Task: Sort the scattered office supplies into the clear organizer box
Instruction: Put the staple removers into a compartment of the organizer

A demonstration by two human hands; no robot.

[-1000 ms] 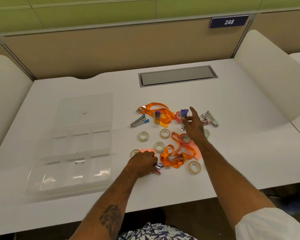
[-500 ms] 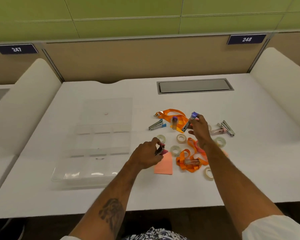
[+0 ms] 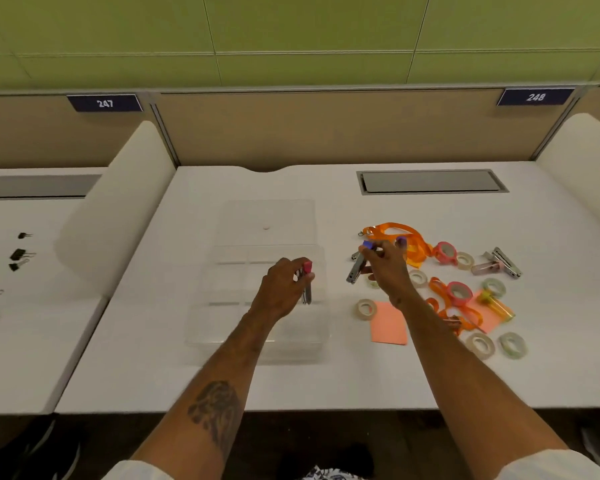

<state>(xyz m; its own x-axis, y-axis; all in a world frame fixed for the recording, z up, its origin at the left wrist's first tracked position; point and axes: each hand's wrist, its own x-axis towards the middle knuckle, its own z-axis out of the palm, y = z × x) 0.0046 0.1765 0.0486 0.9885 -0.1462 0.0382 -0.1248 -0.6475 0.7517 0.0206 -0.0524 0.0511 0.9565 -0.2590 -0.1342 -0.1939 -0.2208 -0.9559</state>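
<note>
The clear organizer box lies open on the white desk, its lid folded back behind it. My left hand hovers over the box's right-hand compartments, shut on a small stapler with a pink end. My right hand is just right of the box, above the desk, shut on a stapler with a purple end. Scattered to the right lie orange lanyards, several tape rolls, pink tape rolls, another stapler, a yellow tube and pink sticky notes.
A grey cable hatch is set into the desk at the back right. White curved dividers flank the desk on both sides. Black binder clips lie on the neighbouring desk at the left. The desk's front edge is close.
Both hands have lifted their staplers off the pile and moved left. The left hand now hangs over the organizer box; the right hand follows beside it. The camera view has swung left.
</note>
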